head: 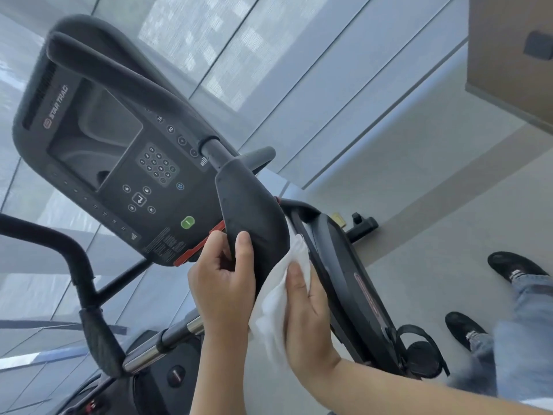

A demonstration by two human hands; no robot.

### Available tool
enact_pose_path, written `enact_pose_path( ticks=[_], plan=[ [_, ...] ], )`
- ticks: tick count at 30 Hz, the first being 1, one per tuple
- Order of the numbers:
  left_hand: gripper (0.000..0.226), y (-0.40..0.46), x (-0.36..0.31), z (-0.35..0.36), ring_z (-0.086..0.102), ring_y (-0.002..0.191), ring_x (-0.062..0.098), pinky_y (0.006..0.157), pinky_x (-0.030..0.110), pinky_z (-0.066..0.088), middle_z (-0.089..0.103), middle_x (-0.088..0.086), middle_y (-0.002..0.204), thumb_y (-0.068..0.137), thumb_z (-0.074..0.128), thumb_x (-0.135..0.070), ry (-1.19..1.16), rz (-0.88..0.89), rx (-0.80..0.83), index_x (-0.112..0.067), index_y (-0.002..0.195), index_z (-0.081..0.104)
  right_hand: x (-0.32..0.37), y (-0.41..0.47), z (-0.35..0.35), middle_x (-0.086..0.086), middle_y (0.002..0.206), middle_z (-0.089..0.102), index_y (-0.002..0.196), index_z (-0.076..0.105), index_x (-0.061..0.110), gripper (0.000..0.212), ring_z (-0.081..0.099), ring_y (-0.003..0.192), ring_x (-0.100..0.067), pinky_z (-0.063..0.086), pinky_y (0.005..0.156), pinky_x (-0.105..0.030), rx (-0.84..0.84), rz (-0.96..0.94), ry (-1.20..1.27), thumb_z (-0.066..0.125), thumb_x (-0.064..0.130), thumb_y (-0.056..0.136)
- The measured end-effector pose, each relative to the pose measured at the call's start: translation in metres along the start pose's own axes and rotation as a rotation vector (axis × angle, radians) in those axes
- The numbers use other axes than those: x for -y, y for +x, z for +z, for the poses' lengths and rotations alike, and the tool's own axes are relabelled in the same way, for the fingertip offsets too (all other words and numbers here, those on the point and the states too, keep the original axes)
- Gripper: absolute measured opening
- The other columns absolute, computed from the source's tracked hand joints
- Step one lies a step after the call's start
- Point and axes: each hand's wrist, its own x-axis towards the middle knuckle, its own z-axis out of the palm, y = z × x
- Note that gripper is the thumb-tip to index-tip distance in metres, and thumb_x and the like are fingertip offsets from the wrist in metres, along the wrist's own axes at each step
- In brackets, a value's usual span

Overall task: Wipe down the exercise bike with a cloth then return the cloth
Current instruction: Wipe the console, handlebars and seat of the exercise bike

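The right hand (305,319) presses a white cloth (278,295) flat against the right side of a padded black handlebar grip (254,211) on the exercise bike (344,265). Its fingers lie mostly straight on the cloth, and the cloth hangs down under the hand in loose folds. The left hand (223,283) holds the same grip from the left side, with its thumb on the front and its fingers curled behind.

Just left of the grip and farther away is the bike's console (119,151). It has a dark screen, a pad of number buttons and a green button (188,222) near its lower edge. A red strip runs along the bottom edge, touching the left hand's fingers. A long black bar bends over the top of the console.

On the left, another black handlebar (80,265) curves down to a shiny metal tube (155,345). On the right, a pedal with a strap (422,351) is low on the bike. Farther right, two black shoes (514,268) and blue jeans stand on the pale floor (419,205).
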Motion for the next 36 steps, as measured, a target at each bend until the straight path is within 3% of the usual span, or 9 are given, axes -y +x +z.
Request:
enact_pose_path(
  ticks=[3,7,11,14,19,24,26,32,36],
  plan=[
    [0.048,-0.001,-0.001,-0.003,0.03,0.055,0.01,0.051,0.017,0.027,0.028,-0.008,0.057,0.098,0.058,-0.038,-0.038,-0.043,0.03,-0.024,0.066,0.026,0.004,0.006,0.004,0.008,0.129,0.074,0.129,0.069,0.04,0.033,0.065,0.127,-0.011,0.046,0.114,-0.036,0.003,0.03,0.043,0.043,0.045,0.109],
    [0.047,0.001,-0.003,-0.009,0.023,0.057,0.01,0.05,0.019,0.022,0.023,-0.008,0.061,0.097,0.058,-0.038,-0.137,-0.105,0.102,-0.025,0.066,0.025,0.03,0.036,0.007,0.015,0.108,0.077,0.107,0.073,0.04,0.025,0.07,0.106,0.0,0.051,0.085,-0.011,-0.052,-0.048,-0.042,0.049,0.045,0.11],
    [0.046,0.0,-0.003,-0.008,0.024,0.057,0.013,0.051,0.027,0.023,0.024,-0.007,0.061,0.095,0.058,-0.04,-0.145,-0.13,0.105,-0.027,0.066,0.025,0.044,0.058,0.008,-0.008,0.088,0.067,0.096,0.069,0.015,0.033,0.064,0.083,-0.006,0.049,0.076,-0.014,-0.057,-0.152,-0.07,0.055,0.043,0.108],
    [0.045,-0.002,-0.001,-0.007,0.025,0.057,0.012,0.052,0.025,0.023,0.024,-0.008,0.059,0.094,0.058,-0.04,-0.134,-0.111,0.088,-0.028,0.066,0.024,0.051,0.069,0.01,-0.012,0.08,0.06,0.098,0.064,0.003,0.042,0.06,0.077,-0.014,0.05,0.07,-0.019,-0.075,-0.184,-0.091,0.056,0.044,0.108],
    [0.045,-0.001,-0.001,-0.005,0.027,0.054,0.01,0.051,0.017,0.022,0.026,-0.011,0.057,0.094,0.057,-0.039,-0.138,-0.081,0.068,-0.031,0.063,0.025,0.065,0.088,0.016,0.002,0.083,0.068,0.099,0.074,0.015,0.033,0.066,0.081,-0.008,0.051,0.071,-0.016,-0.047,-0.183,-0.065,0.058,0.042,0.107],
    [0.045,-0.002,0.0,-0.005,0.023,0.056,0.012,0.052,0.02,0.019,0.023,-0.009,0.059,0.095,0.057,-0.036,-0.12,-0.087,0.071,-0.028,0.066,0.023,0.096,0.124,0.032,0.004,0.064,0.045,0.075,0.051,0.003,0.052,0.048,0.062,-0.011,0.043,0.06,-0.027,0.094,-0.274,-0.32,0.063,0.046,0.102],
    [0.045,-0.002,0.0,-0.004,0.022,0.057,0.012,0.052,0.023,0.019,0.022,-0.009,0.06,0.096,0.057,-0.036,-0.123,-0.091,0.072,-0.025,0.067,0.023,0.111,0.141,0.046,0.003,0.063,0.038,0.07,0.043,0.008,0.052,0.042,0.061,-0.013,0.038,0.059,-0.032,0.186,-0.275,-0.418,0.065,0.043,0.101],
    [0.044,-0.003,-0.002,-0.003,0.023,0.056,0.013,0.055,0.033,0.023,0.023,-0.008,0.058,0.096,0.056,-0.038,-0.076,-0.107,0.038,-0.024,0.068,0.024,0.121,0.139,0.052,0.01,0.061,0.035,0.068,0.038,0.019,0.049,0.038,0.058,-0.01,0.034,0.053,-0.022,0.288,-0.367,-0.632,0.061,0.048,0.101],
    [0.044,-0.004,-0.001,-0.002,0.027,0.053,0.015,0.053,0.036,0.026,0.028,-0.003,0.057,0.098,0.052,-0.043,-0.034,-0.087,0.008,-0.02,0.068,0.029,0.101,0.103,0.015,0.007,0.063,0.049,0.074,0.051,0.024,0.038,0.046,0.057,-0.007,0.037,0.053,-0.016,0.224,-0.494,-0.738,0.054,0.044,0.107]
  ],
)
